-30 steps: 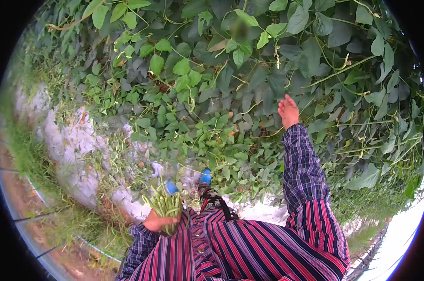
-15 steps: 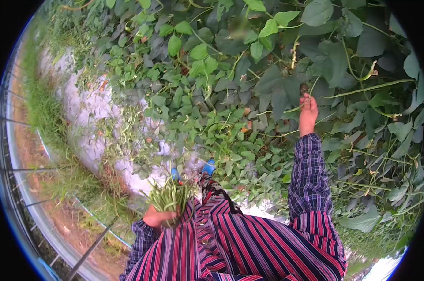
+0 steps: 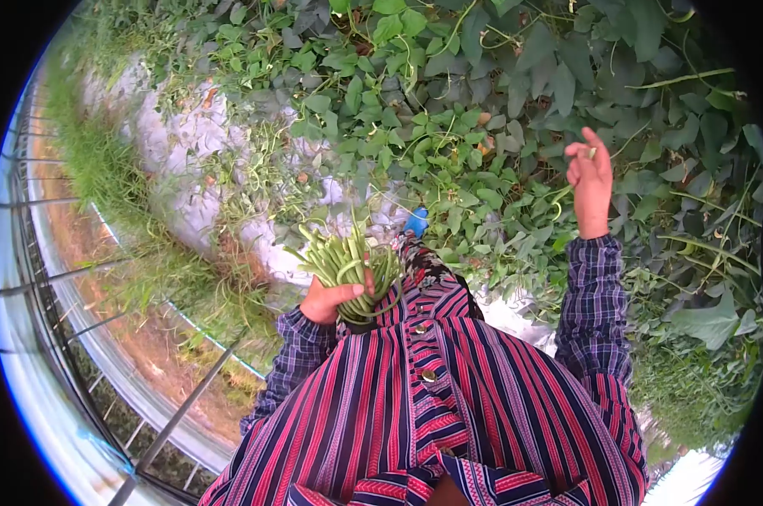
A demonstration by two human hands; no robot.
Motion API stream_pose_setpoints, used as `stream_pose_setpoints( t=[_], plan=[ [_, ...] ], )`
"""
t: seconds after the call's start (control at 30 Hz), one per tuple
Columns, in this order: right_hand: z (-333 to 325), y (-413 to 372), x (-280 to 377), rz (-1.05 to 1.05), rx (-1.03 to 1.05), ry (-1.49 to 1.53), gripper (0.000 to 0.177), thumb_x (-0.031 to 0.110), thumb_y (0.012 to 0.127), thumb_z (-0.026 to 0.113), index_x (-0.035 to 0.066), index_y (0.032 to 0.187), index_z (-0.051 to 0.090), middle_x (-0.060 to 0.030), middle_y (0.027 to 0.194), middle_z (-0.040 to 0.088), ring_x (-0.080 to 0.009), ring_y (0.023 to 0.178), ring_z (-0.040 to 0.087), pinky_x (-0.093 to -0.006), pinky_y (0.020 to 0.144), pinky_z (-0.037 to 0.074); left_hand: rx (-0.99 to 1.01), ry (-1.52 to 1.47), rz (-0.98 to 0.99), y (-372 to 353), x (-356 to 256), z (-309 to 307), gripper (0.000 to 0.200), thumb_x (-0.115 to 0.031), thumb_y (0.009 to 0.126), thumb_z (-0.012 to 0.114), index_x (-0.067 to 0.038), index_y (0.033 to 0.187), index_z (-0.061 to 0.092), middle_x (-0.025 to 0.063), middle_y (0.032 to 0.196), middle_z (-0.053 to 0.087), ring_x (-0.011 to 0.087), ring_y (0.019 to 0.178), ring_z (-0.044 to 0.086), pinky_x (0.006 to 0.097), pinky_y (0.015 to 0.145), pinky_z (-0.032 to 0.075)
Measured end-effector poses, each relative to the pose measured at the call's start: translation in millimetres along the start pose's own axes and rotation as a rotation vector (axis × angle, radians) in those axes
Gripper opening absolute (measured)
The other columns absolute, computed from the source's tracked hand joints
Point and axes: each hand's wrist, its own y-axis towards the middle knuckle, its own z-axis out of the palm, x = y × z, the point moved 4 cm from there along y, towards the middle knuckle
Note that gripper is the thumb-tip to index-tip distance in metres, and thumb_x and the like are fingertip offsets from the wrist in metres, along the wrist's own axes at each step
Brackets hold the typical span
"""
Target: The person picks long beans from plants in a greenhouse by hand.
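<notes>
My left hand (image 3: pixel 324 299) is closed around a thick bunch of long green beans (image 3: pixel 341 257), held low in front of the striped shirt. The thumb lies across the beans and some ends curl below the fist. My right hand (image 3: pixel 590 181) is raised at the right, in front of the vines. Its fingers are partly curled, with the index finger pointing up. A thin green long bean (image 3: pixel 592 153) shows between the fingers. A curved green length appears left of the hand, but whether it is the same bean is hidden.
Dense bean vines (image 3: pixel 449 160) fill the middle and right. More long beans hang there, including one long bean (image 3: pixel 685 78) at upper right. Pale ground sheeting (image 3: pixel 187 139) runs along the left, beside grass (image 3: pixel 103 185) and a metal-framed edge (image 3: pixel 183 409). A blue shoe tip (image 3: pixel 416 221) shows below.
My right hand has come away from the leaves, with a bean between its fingers. The view has shifted, and my left hand still grips the bunch.
</notes>
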Motion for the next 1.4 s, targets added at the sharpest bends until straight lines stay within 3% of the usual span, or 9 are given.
stream_pose_setpoints(
  t=[0.1,0.17,0.27,0.4,0.53,0.8,0.93,1.27,1.4],
  plan=[
    [63,-80,-19,0.163,0.201,-0.075,0.029,0.013,0.093,0.039,0.002,0.120,0.040,-0.0047,0.093,0.060,-0.0037,0.060,0.043,-0.0158,0.050,0.036,-0.034,0.018,0.085,-14,15,-8,0.050,-0.011,0.067,0.066,-0.001,0.111,0.043,0.0105,0.084,0.056,0.0215,0.078,0.056,0.0324,0.071,0.045],
    [106,-141,-29,0.216,0.397,0.008,0.031,0.017,0.095,0.037,0.001,0.121,0.038,-0.0085,0.102,0.059,-0.0101,0.079,0.055,-0.0212,0.066,0.045,-0.051,0.002,0.103,-29,27,-13,0.048,-0.009,0.067,0.067,-0.001,0.110,0.045,0.0098,0.085,0.057,0.0202,0.078,0.056,0.0320,0.072,0.045],
    [164,-224,-20,0.091,0.615,0.055,0.034,0.009,0.093,0.038,0.000,0.126,0.034,-0.0134,0.115,0.053,-0.0187,0.101,0.055,-0.0286,0.084,0.044,-0.066,0.013,0.119,-51,37,-17,0.044,-0.006,0.069,0.067,-0.001,0.107,0.048,0.0081,0.088,0.059,0.0179,0.081,0.057,0.0308,0.075,0.045],
    [209,-291,-24,-0.167,0.562,-0.161,0.039,0.003,0.088,0.040,-0.002,0.126,0.035,-0.0232,0.116,0.051,-0.0337,0.107,0.052,-0.0349,0.090,0.041,-0.109,0.161,0.238,-82,59,-28,0.050,-0.004,0.073,0.061,-0.001,0.118,0.040,0.0094,0.105,0.055,0.0196,0.097,0.054,0.0327,0.085,0.044],
    [224,-337,-23,-0.270,0.467,-0.143,0.043,0.001,0.084,0.042,-0.003,0.127,0.034,-0.0254,0.115,0.050,-0.0372,0.106,0.051,-0.0371,0.088,0.042,-0.067,0.123,0.327,-115,75,-30,0.055,-0.003,0.074,0.062,-0.002,0.123,0.038,0.0084,0.115,0.051,0.0185,0.104,0.051,0.0323,0.088,0.042],
    [193,-393,-13,-0.240,0.317,-0.121,0.043,0.000,0.087,0.036,-0.003,0.130,0.031,-0.0216,0.124,0.044,-0.0302,0.120,0.042,-0.0321,0.098,0.032,0.050,0.296,0.356,-146,101,-7,0.046,-0.003,0.075,0.065,-0.001,0.117,0.047,0.0055,0.113,0.053,0.0138,0.100,0.052,0.0283,0.085,0.043],
    [166,-411,-7,-0.328,0.161,-0.194,0.044,0.000,0.082,0.039,-0.001,0.126,0.034,-0.0210,0.117,0.048,-0.0377,0.109,0.046,-0.0452,0.104,0.020,0.125,0.440,0.427,-145,115,20,0.046,-0.005,0.077,0.064,-0.004,0.118,0.043,0.0053,0.111,0.053,0.0151,0.099,0.052,0.0290,0.085,0.044],
    [125,-409,-22,-0.459,0.363,-0.452,0.044,0.008,0.082,0.044,0.000,0.125,0.037,-0.0194,0.120,0.048,-0.0311,0.120,0.040,-0.0507,0.103,0.014,0.103,0.159,0.237,-158,150,48,0.058,-0.003,0.073,0.064,-0.005,0.125,0.038,0.0078,0.121,0.047,0.0182,0.111,0.048,0.0319,0.093,0.039],
    [57,-397,-37,-0.310,0.474,-0.402,0.045,0.011,0.084,0.042,0.000,0.127,0.034,-0.0199,0.119,0.049,-0.0323,0.117,0.042,-0.0499,0.103,0.015,0.178,0.157,0.169,-133,193,90,0.060,-0.003,0.072,0.064,-0.004,0.127,0.037,0.0067,0.120,0.048,0.0172,0.108,0.049,0.0311,0.091,0.040]
  ],
)
